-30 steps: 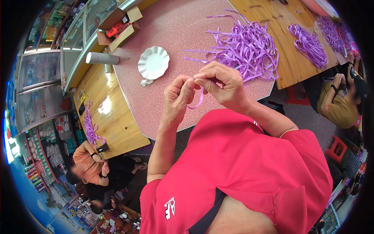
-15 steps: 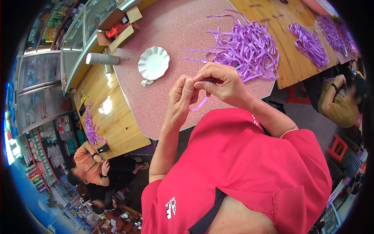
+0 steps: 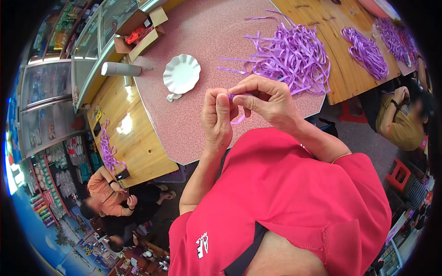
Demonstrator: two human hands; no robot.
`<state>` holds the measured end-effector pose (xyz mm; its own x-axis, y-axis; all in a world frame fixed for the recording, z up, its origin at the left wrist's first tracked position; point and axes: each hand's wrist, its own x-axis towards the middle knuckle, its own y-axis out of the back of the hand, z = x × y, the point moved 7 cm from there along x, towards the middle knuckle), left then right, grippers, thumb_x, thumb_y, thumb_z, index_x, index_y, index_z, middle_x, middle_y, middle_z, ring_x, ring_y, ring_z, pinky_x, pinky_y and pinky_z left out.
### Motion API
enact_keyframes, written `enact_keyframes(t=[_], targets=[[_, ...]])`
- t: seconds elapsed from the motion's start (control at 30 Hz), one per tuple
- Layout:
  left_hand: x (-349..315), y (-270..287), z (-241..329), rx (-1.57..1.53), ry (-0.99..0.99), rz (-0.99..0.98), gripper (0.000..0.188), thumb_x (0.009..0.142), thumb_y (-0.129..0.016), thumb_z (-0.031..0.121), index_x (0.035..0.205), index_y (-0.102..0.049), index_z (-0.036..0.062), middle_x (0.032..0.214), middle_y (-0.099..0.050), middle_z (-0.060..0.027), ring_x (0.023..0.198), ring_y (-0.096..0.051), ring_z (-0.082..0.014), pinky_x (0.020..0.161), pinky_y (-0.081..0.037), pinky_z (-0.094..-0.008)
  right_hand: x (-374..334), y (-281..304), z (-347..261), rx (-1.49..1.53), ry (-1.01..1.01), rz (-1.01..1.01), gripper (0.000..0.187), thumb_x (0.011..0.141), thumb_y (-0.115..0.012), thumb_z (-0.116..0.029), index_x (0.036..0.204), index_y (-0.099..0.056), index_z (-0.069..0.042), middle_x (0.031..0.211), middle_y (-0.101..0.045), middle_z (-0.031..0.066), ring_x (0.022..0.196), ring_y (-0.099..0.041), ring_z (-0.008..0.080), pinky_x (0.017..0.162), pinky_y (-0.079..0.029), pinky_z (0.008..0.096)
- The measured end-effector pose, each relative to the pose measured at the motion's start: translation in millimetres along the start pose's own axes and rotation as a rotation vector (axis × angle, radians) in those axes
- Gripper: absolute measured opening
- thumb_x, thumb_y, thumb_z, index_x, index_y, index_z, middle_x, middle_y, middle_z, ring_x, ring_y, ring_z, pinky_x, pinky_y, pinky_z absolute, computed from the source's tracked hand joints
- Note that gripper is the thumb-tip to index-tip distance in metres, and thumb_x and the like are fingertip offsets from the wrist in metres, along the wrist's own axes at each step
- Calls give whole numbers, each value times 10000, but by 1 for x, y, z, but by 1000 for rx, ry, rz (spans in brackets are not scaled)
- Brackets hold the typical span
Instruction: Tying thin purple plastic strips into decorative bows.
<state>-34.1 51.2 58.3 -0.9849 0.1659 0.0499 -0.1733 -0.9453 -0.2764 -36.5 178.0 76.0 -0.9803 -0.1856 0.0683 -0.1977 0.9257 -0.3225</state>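
A narrow purple ribbon [image 3: 238,120] runs between my two hands, with a short end hanging under them. My left hand [image 3: 218,112] is closed, its thumb and fingertips pinching the ribbon. My right hand [image 3: 268,100] grips the same ribbon between thumb and fingers, its tips almost touching the left hand's. Both hands are above the pink speckled table [image 3: 202,27]. Just beyond the right hand lies a large loose pile of purple ribbons [image 3: 294,57]. My fingers hide most of the held piece.
A white scalloped dish [image 3: 181,74] stands left of my hands, with a grey-white cylinder [image 3: 120,69] and an opened cardboard box [image 3: 146,39] farther off. More ribbon bundles lie on the right wooden table [image 3: 365,53] and the left one [image 3: 107,149]. Other people sit at both sides.
My hands have shifted slightly to the right, still pinching the ribbon. Less of its hanging end shows, and more purple is visible between the fingertips.
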Motion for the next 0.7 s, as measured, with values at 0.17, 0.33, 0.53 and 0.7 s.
enact_keyframes(t=[0.17,0.33,0.53,0.7], targets=[[0,1,2,-37,-53,-12,216,1032,-435,290,963,-492,94,681,-420,63,569,-348,-18,483,-272,-187,-5,-1,0,36,14,-6,159,883,-643,9,1039,-669,14,919,-612,57,702,-599,90,596,-496,214],[0,2,2,-27,-83,24,260,1012,-485,311,896,-518,81,639,-397,66,515,-293,-17,447,-207,-200,-6,2,6,81,1,29,144,874,-655,13,1017,-670,15,903,-616,55,702,-601,89,584,-500,214],[-1,8,1,-85,-63,34,179,1004,-518,235,945,-555,70,653,-428,68,525,-333,-10,457,-236,-196,-7,6,3,6,8,75,151,856,-671,26,1005,-679,0,908,-624,45,689,-587,67,568,-487,203],[-1,10,1,-71,-105,62,166,1006,-515,213,955,-556,61,653,-426,67,531,-331,-10,462,-246,-193,-7,0,-8,-149,188,30,174,866,-660,11,1031,-696,-28,906,-629,33,629,-543,49,521,-439,189]])
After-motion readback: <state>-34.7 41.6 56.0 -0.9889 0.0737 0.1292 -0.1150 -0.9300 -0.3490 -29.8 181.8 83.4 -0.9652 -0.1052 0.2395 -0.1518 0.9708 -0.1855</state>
